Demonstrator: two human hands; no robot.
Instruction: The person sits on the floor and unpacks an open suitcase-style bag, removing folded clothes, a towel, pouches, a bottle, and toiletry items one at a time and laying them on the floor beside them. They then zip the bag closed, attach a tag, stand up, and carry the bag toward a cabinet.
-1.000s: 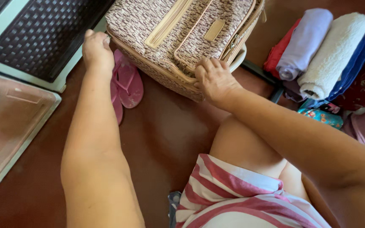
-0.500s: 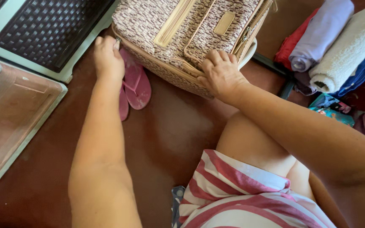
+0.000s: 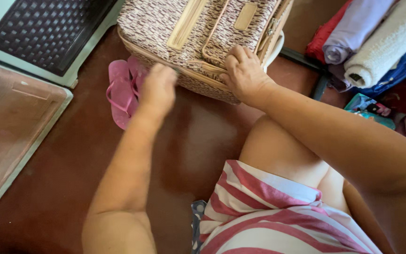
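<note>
Grip: right hand [image 3: 246,75] pressed flat on the bag [image 3: 184,33], fingers spread; left hand [image 3: 158,89] blurred at its front edge, closure unclear.
Floor: dark red, glossy.
Bag: patterned, on the floor.
Mat [image 3: 43,35]: dark, upper left.
Clothes [image 3: 372,42]: rolled, right.
Sandals [image 3: 121,91]: pink, beside the bag.

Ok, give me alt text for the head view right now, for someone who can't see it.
Seen from above, a person's right hand presses on the near edge of a beige patterned suitcase on a dark red floor, while the left hand, blurred, is at the same edge. Pink flip-flops lie beside it; rolled towels sit at right.
</note>
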